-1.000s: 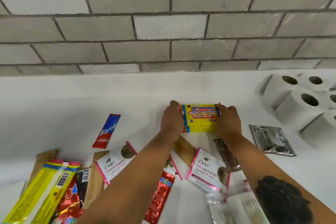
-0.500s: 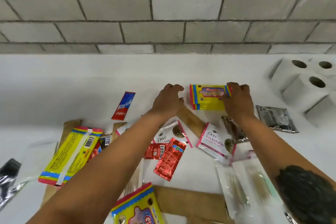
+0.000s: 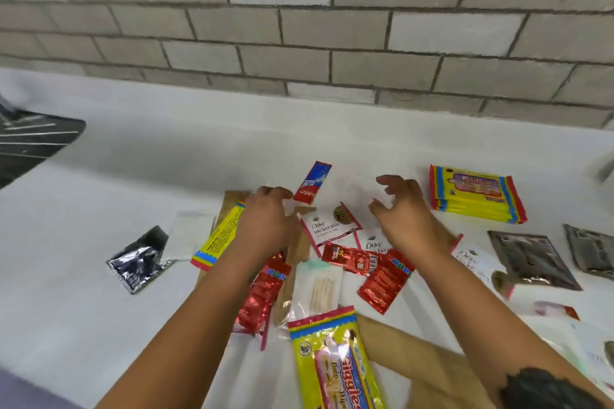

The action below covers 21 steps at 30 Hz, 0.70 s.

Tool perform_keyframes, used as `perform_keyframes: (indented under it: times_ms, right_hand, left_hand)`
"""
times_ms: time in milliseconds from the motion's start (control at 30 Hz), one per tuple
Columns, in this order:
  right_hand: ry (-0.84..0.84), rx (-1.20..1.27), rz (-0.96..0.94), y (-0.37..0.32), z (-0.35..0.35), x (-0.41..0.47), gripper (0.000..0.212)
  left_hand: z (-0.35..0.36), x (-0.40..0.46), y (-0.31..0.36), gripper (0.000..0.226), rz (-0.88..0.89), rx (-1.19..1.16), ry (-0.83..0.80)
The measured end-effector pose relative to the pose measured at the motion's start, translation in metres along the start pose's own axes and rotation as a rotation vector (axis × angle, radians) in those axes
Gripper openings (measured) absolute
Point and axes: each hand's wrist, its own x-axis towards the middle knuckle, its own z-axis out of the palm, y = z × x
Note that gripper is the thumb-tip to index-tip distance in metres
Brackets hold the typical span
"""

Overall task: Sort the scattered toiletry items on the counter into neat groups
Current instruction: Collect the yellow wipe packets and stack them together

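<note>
**Both hands over the scattered sachets**

The left hand [image 3: 265, 222] and right hand [image 3: 403, 214] hovered above the white counter [image 3: 166, 149], fingers loosely curled and apart, gripping nothing. At two o'clock from them lay one neat stack of yellow wipes packs [image 3: 476, 197]. Two more yellow packs lay loose: one [image 3: 221, 236] under the left hand at nine o'clock, one [image 3: 335, 362] at six o'clock. Between the hands sat one toothpaste sachet [image 3: 312, 183] and two readable Dove sachets [image 3: 329, 226]; a third showed at three o'clock, partly blurred. At least three red sachets [image 3: 382, 279] clustered below. Two silver pouches [image 3: 531, 259] lay at three o'clock, one dark pouch [image 3: 139, 259] at nine.
</note>
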Motion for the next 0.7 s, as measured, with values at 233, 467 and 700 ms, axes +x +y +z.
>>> perform_keyframes:
  times_ms: [233, 467, 700]
  right_hand:
    - [-0.168, 0.035, -0.114, -0.047, 0.053, -0.016, 0.042]
    - [-0.239, 0.078, -0.117, -0.066, 0.078, -0.024, 0.034]
    - [-0.356, 0.189, -0.056, -0.081, 0.093, -0.027, 0.032]
  left_hand:
    - [0.002, -0.019, -0.049, 0.076, -0.170, 0.252, -0.085]
    - [-0.023, -0.011, -0.059, 0.037, -0.133, 0.010, -0.005]
    - [-0.076, 0.007, -0.078, 0.024, -0.239, -0.558, -0.029]
